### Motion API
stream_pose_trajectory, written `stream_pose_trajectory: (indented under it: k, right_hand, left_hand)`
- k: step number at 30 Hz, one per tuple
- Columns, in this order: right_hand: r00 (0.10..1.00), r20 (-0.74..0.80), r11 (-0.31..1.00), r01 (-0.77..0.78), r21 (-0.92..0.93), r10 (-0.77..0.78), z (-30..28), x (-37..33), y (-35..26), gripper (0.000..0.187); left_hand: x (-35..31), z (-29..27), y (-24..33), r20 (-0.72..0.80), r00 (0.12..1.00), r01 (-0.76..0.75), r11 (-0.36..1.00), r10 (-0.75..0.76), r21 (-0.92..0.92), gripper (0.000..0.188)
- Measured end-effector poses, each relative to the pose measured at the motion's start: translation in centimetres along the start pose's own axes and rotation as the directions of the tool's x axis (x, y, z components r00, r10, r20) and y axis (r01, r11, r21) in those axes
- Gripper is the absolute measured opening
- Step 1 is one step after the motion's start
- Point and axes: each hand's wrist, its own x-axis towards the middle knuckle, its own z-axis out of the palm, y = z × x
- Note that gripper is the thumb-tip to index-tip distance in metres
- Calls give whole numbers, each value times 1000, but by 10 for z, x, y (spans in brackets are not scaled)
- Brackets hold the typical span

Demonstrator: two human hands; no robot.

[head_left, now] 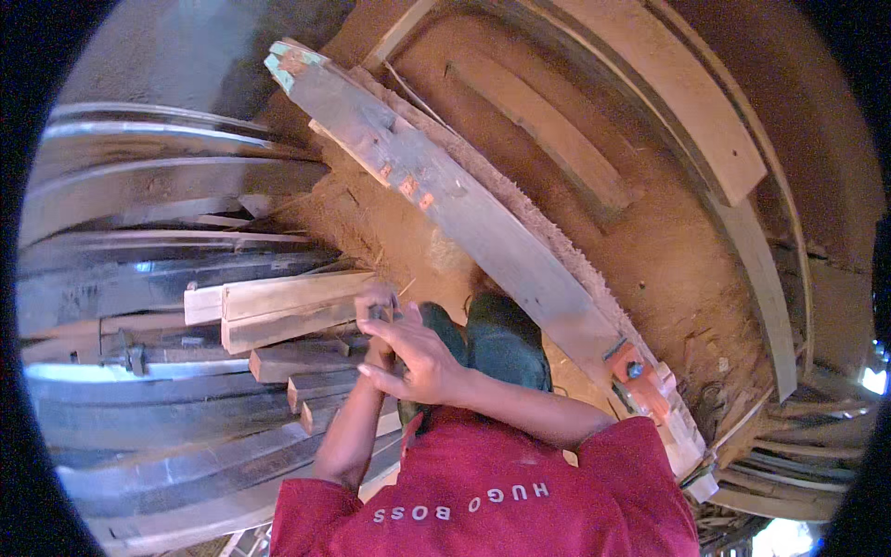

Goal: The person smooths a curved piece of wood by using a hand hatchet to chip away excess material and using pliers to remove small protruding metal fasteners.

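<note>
My two hands come together in front of my body, left of the middle. My right hand [422, 357] crosses over my left wrist, its thumb below and its fingers above, closed around it. Beyond it, my left hand [375, 299] is curled; its inner side is hidden, so whatever it may hold does not show. Just left of the hands lie pale, squared wood pieces [288, 302]. A long worn plank bench [501, 255] runs slantwise in front of me, apart from both hands.
An orange metal fitting [639, 376] is fixed at the bench's near right end. Sawdust lies along its far edge. A loose board [548, 135] rests on the brown floor beyond, with long beams [668, 93] behind it. Stacked dark timber [139, 408] fills the left side.
</note>
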Motion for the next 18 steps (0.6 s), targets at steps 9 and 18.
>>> stream_pose_trajectory:
  k: [9,18]
  right_hand:
    - [943,-331,998,24,-62,-43,16,160,96,65]
    - [843,-537,996,-21,-81,-26,37,196,147,58]
  left_hand:
    - [204,23,-77,371,920,-27,966,124,-255,44]
    - [262,40,-146,619,714,71,847,326,-527,29]
